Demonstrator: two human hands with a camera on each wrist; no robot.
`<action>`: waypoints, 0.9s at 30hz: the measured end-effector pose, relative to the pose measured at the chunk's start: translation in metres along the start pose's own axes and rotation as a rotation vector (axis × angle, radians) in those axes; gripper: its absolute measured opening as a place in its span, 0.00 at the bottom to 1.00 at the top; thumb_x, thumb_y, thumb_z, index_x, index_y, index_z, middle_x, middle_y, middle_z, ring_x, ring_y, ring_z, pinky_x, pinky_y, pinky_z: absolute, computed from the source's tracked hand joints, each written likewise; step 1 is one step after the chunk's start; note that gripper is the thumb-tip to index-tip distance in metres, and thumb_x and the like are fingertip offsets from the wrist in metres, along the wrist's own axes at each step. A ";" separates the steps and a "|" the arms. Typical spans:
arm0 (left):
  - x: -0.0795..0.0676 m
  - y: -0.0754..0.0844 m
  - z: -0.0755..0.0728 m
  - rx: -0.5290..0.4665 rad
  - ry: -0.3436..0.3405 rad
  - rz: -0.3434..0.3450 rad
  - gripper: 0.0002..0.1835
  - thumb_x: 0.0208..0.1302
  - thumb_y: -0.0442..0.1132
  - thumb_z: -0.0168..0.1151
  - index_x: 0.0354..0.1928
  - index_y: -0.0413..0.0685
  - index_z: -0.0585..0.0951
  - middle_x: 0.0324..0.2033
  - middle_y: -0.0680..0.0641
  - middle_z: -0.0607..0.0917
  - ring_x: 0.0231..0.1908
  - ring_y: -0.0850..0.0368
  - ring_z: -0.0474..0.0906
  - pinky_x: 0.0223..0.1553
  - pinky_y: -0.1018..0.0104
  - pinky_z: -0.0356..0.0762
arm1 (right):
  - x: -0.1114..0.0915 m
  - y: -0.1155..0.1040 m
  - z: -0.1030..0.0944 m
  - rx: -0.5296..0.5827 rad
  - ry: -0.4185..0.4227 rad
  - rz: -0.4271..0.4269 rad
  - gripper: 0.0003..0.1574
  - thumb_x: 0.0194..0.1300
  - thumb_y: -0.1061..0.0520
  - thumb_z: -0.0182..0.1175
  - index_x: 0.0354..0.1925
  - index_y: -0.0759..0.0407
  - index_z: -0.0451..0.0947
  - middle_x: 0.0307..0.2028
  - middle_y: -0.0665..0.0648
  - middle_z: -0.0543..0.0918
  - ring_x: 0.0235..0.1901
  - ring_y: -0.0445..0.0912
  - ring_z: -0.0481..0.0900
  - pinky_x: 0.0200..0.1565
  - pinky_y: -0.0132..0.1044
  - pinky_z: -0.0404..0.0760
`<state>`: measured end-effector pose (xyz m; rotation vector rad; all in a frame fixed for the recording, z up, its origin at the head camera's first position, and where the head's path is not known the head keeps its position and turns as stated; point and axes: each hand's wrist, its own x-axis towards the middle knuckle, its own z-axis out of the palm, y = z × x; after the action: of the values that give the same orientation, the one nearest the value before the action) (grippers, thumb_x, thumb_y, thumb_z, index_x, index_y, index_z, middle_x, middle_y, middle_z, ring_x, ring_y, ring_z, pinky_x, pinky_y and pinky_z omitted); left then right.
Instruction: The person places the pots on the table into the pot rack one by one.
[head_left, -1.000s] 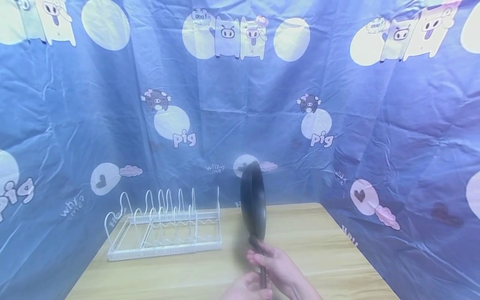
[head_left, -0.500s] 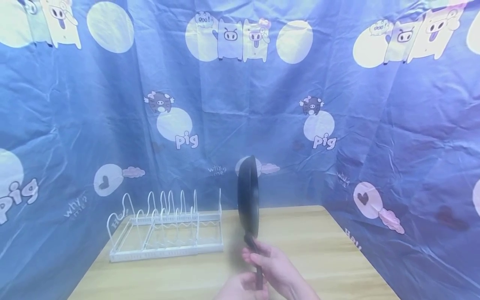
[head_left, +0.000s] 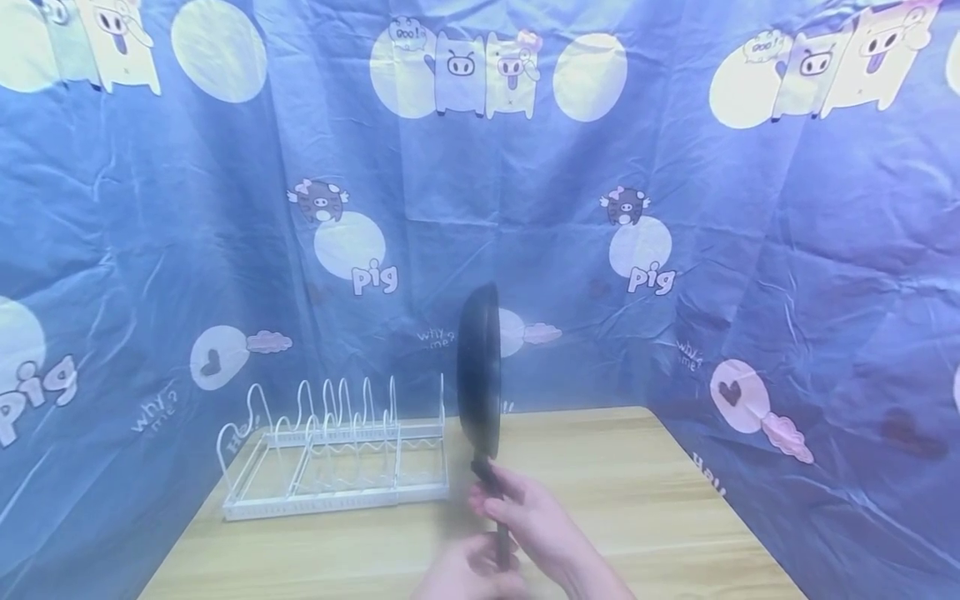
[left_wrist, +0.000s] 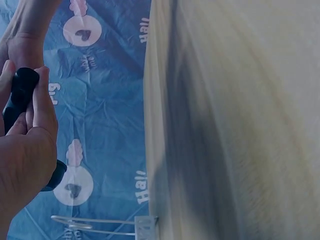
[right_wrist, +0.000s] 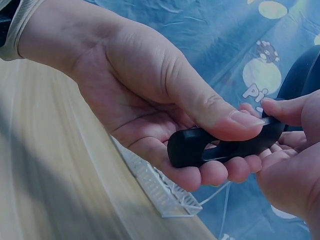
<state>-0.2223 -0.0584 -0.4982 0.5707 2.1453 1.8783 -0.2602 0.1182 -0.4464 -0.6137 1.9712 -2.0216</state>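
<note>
A black frying pan (head_left: 478, 371) is held upright over the table, seen almost edge-on in the head view. My right hand (head_left: 534, 512) grips its handle close to the pan body. Lower down, my left hand (head_left: 471, 571) holds the handle's end. In the right wrist view, the left thumb and fingers wrap the black handle (right_wrist: 187, 150), while the right hand (right_wrist: 295, 170) pinches it nearer the pan. From the left wrist, the handle's tip (left_wrist: 26, 80) shows between the left fingers; the pan body is mostly hidden there.
Left of the pan, a white wire rack (head_left: 307, 506) with several upright loops stands on the wooden table (head_left: 630, 500). A blue patterned cloth (head_left: 487, 192) hangs behind and along both sides. The pan's edge is near the rack's right end.
Both hands have moved left with the pan, bringing it closer to the rack. The pan has also risen somewhat. The rack has stayed in place.
</note>
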 end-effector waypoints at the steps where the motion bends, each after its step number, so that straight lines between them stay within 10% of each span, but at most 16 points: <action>1: -0.001 0.002 -0.002 0.022 0.014 -0.002 0.17 0.60 0.44 0.79 0.51 0.54 0.90 0.46 0.49 0.94 0.44 0.57 0.89 0.44 0.60 0.88 | 0.002 -0.001 0.002 -0.009 -0.001 -0.005 0.45 0.77 0.56 0.63 0.84 0.59 0.59 0.67 0.63 0.84 0.62 0.48 0.86 0.66 0.34 0.82; 27: -0.020 0.004 -0.038 0.101 0.102 0.022 0.19 0.62 0.41 0.79 0.51 0.44 0.83 0.46 0.45 0.88 0.44 0.61 0.89 0.43 0.68 0.86 | 0.035 -0.010 0.037 0.015 -0.166 -0.076 0.41 0.74 0.63 0.63 0.81 0.64 0.64 0.59 0.67 0.86 0.55 0.43 0.86 0.62 0.33 0.85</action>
<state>-0.2203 -0.1009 -0.4899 0.5314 2.3187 1.8558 -0.2730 0.0702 -0.4325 -0.8367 1.8615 -1.9566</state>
